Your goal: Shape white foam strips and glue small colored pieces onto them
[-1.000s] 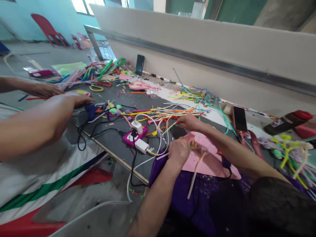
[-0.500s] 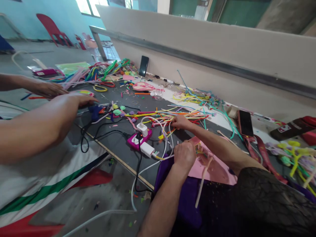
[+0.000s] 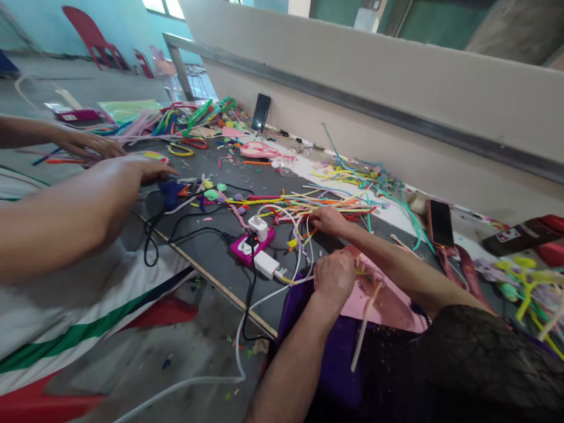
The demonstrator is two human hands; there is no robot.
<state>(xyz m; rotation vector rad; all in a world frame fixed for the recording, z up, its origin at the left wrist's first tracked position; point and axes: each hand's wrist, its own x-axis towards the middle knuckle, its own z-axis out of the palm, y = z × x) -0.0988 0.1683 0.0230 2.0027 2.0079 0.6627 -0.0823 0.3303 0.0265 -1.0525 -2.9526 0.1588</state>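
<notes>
Our dark table point(image 3: 211, 249) carries a scatter of pipe cleaners point(image 3: 308, 205); our right hand point(image 3: 328, 220) pinches some strands there, while our left hand point(image 3: 335, 275) is curled tight on a small twisted bundle point(image 3: 365, 273) over pink paper point(image 3: 388, 305)

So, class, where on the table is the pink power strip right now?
In the head view the pink power strip lies near the table's front edge, left of the person's left hand, with white chargers plugged into it and the pipe cleaners just behind.
</notes>
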